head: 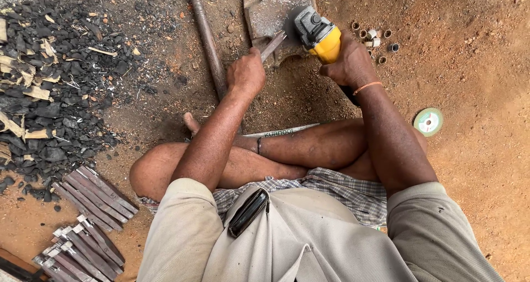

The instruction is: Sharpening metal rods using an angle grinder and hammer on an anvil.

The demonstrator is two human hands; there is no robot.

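I sit cross-legged on reddish dirt. My right hand (349, 65) grips the body of a yellow and grey angle grinder (317, 33), whose head rests against a flat metal slab (270, 14) on the ground. My left hand (246, 73) is closed around a narrow metal piece (273, 44) that slants up toward the grinder's disc. An orange band circles my right wrist. A black case sticks out of my shirt pocket (248, 211).
A long metal rod (207, 36) lies left of the slab. A charcoal heap (52, 77) fills the left. Two stacks of flat metal blanks (91, 196) lie at lower left. Small metal rings (375, 39) and a green grinding disc (428, 122) sit right.
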